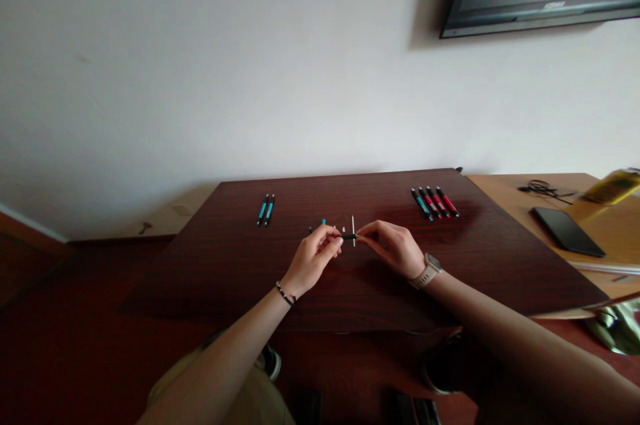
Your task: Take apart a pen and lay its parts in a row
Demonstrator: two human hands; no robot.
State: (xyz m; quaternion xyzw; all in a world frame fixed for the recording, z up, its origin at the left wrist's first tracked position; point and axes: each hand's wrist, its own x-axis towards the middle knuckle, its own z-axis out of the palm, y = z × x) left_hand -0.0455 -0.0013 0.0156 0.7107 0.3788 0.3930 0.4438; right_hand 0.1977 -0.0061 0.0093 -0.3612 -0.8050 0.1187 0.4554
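Between my two hands is a small black pen part [349, 237], held level over the dark table. My left hand [316, 253] pinches its left end. At its right end the fingertips of my right hand [393, 246] are pinched; they hide what exactly they grip there. A thin white ink refill [353, 221] lies just beyond the black part. Near my left fingers lies a blue pen barrel [323, 221], partly hidden by the hand. A tiny pale piece [343, 229] sits between it and the refill.
Two blue pens [266, 210] lie on the dark wooden table [240, 265] at left. A row of blue and red pens [435, 203] lies at right. A lighter table on the right holds a phone [567, 231], a black cable [544, 190] and a yellow bottle [613, 186].
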